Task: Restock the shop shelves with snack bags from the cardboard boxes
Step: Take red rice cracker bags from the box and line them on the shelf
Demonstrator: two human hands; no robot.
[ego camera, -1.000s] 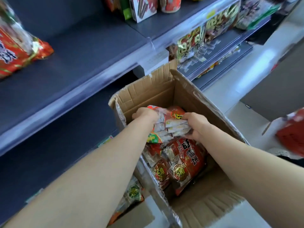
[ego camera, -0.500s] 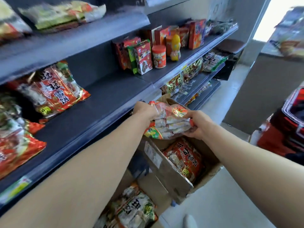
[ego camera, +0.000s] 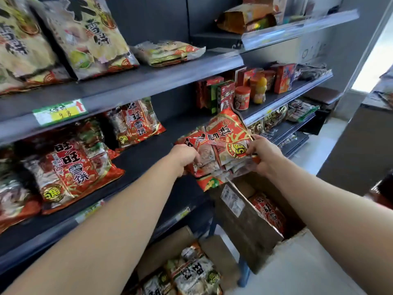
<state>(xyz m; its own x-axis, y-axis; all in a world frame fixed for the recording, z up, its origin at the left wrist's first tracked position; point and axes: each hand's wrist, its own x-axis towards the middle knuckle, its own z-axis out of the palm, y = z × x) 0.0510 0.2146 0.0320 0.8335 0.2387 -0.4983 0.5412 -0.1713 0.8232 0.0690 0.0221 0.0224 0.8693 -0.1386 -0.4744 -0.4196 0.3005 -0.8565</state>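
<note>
The red snack bag hangs in the air just off the front edge of the middle shelf, clear of it and touching nothing but the hands. The left grip has its fingers curled around the bag's left end. The right grip pinches the right end, thumb on top.

Going by the print, the bag's long axis runs crosswise from one grip to the other, roughly along the shelf's front edge and a little higher on the right. The printed face is turned up towards the camera. The round price badge sits near the right grip, so the bag's foot probably points that way.

The bare stretch of the shelf lies beyond and to the left of the bag, and the left grip is the nearer one to it. Two like red bags already lie further left on the shelf, faces up and propped with their tops towards the back. To match them, the bag probably needs a quarter turn as it goes in.

Below the shelf's edge, under the right grip, the open cardboard box holds more red bags.
</note>
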